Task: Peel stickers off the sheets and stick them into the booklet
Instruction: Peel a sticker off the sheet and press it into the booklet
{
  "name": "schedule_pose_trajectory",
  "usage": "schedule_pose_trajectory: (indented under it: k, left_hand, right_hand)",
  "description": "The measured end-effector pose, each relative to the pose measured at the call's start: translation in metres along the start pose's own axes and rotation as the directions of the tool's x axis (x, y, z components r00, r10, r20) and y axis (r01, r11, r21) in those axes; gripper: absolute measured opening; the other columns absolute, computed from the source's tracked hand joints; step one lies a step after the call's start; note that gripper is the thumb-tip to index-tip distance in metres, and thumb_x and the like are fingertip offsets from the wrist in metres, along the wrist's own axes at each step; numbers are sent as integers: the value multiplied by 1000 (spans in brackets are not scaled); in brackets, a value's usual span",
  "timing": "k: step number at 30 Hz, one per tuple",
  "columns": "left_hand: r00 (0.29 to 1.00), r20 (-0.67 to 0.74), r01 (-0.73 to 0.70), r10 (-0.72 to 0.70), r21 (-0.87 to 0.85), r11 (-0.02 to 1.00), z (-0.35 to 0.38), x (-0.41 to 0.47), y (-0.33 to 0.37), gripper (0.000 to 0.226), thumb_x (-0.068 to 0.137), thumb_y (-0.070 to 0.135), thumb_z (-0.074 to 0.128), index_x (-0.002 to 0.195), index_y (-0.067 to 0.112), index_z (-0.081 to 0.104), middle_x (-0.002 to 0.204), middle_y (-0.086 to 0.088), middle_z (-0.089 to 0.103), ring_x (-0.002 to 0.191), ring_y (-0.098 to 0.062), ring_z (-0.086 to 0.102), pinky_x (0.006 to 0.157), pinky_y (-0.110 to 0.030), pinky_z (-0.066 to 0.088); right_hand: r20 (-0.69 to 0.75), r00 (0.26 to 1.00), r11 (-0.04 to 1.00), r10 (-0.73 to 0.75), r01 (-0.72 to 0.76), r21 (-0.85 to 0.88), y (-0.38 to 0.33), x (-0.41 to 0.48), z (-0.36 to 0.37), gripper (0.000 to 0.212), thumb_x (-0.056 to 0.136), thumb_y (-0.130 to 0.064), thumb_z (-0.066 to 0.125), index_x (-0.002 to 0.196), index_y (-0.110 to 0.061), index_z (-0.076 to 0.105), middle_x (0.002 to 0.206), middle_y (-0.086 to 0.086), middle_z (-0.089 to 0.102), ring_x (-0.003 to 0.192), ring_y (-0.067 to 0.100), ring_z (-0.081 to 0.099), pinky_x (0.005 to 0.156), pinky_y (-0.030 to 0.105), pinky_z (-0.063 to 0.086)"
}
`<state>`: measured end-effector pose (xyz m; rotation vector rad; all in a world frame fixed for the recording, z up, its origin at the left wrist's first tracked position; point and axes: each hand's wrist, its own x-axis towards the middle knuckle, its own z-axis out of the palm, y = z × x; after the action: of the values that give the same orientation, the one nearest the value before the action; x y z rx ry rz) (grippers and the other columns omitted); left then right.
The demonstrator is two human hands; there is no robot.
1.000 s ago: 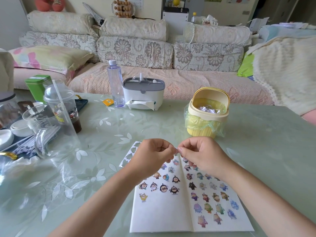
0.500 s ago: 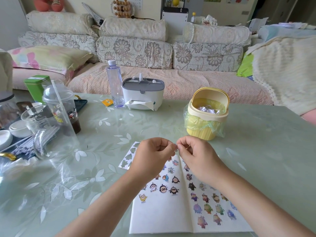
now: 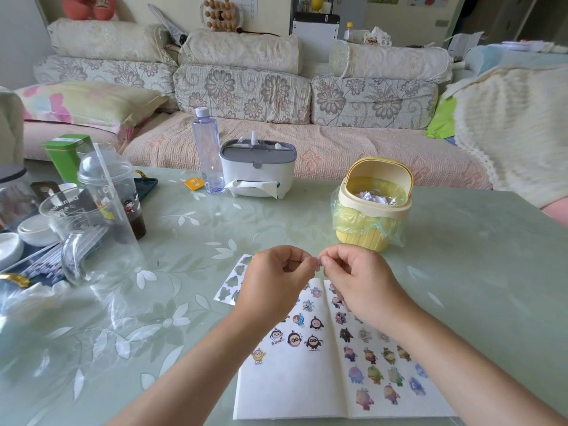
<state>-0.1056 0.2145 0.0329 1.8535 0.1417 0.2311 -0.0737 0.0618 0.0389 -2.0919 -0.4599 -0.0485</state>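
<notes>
An open white booklet (image 3: 295,382) lies on the table in front of me, both pages dotted with several cartoon stickers. A used sticker sheet (image 3: 235,279) with empty cut-outs pokes out from under its top left corner. My left hand (image 3: 273,281) and my right hand (image 3: 359,281) hover above the booklet's top edge, fingertips meeting. Together they pinch a tiny pale sticker (image 3: 317,262) between them; its picture is too small to make out.
A small yellow bin (image 3: 373,207) lined with a bag stands behind my hands. A tissue box (image 3: 256,169) and a plastic bottle (image 3: 209,152) sit further back. Cups, a glass jug (image 3: 92,238), dishes and a plastic bag crowd the left side. A sofa runs behind the table.
My two hands have drifted slightly lower and towards me, still pinching the small sticker together. The booklet has not moved.
</notes>
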Motion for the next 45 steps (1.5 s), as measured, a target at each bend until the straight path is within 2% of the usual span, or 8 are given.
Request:
schedule_pose_trajectory:
  k: [4,9,13,18,24,29,40,45]
  left_hand:
    - [971,-115,-184,210,201,962,0,0,-5,5,85,30,73,86,27,69,75,12,66,66,-1,57,57,-10,41]
    - [844,-114,-404,525,509,760,2,2,-12,12,85,26,75,85,28,63,77,16,53,67,-3,49,55,-19,42]
    - [951,-89,-254,295,313,915,7,-2,-8,9,90,31,69,81,30,69,65,18,63,57,2,57,51,-14,42]
    - [997,-40,-60,63,78,995,7,-3,-4,12,91,32,69,82,27,75,72,10,73,64,-13,68,59,-34,56]
    - [999,-21,-48,50,79,996,7,-1,-5,15,91,26,66,77,24,70,58,11,64,50,-9,55,46,-28,52]
    - [992,44,-119,116,72,990,6,1,-5,13,94,27,61,82,24,65,62,14,56,51,-5,44,47,-24,41]
    - [983,117,-134,138,-42,990,6,0,-2,15,98,29,59,84,25,62,70,3,58,55,-5,48,47,-23,41]
    - [988,109,-103,111,-77,992,9,2,-2,14,98,28,59,89,24,69,89,3,74,78,-10,68,60,-27,53]
  right_hand:
    - [-9,998,997,55,-54,60,0,0,-1,22,99,-22,58,81,-20,70,49,-5,50,42,6,41,50,18,39]
    - [-48,997,996,56,-52,77,1,-1,1,22,98,-28,60,78,-27,71,49,-11,53,46,5,41,51,19,38]
    - [-133,991,999,-11,6,-41,4,0,2,17,96,-24,64,82,-24,73,51,-18,55,48,4,46,52,13,37]
    - [-146,983,983,-114,90,-160,5,-2,0,11,93,-20,67,85,-21,75,65,-18,65,59,8,61,59,11,42]
    - [-115,982,963,-151,120,-243,3,-2,-2,11,93,-19,67,84,-24,72,66,-19,60,56,5,54,56,9,36]
    - [-47,998,996,35,-39,-80,2,0,-3,14,97,-25,61,86,-28,68,54,-26,57,47,3,47,54,13,36]
    - [-60,991,973,122,-108,205,-3,-2,-12,8,92,-23,71,87,-24,77,54,-10,62,45,6,53,51,23,47]
    - [-101,983,962,152,-124,245,-1,-1,-10,14,91,-22,71,80,-27,77,74,2,73,52,13,57,51,29,48]
